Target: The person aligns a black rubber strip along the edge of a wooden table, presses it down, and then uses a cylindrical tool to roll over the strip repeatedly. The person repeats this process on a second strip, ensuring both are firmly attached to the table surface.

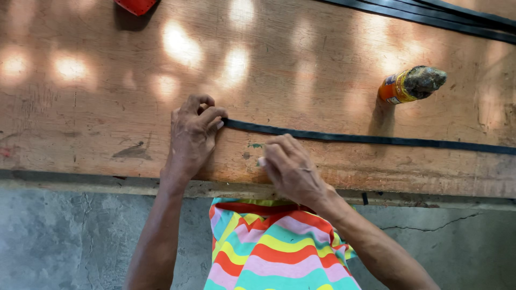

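Head view looks straight down on a worn wooden board (107,134) dappled with sunlight, set along a cracked concrete floor (64,236). A long black strip (376,140) lies flat across the board, running from near the middle out past the right edge. The left hand (193,137) sits on the strip's near end with its fingers curled together and pressed down on it, pinning that end to the wood. The right hand (290,166) rests just beside it on the board, fingers bent and bunched over the strip; whether they actually pinch the strip or only lie on it cannot be told from here. Beyond the hands, an orange bottle (411,85) with a grimy dark top stands well apart from the strip, more black strips (430,16) lie along the top right corner, and a red object (137,5) shows at the top edge. A striped, many-coloured garment (274,252) hangs below the board's edge.

As a judgement, the strip looks thin and springy, so it could slip or curl away if the left hand's pressure eases, and a tug from the right hand could drag it crooked across the board
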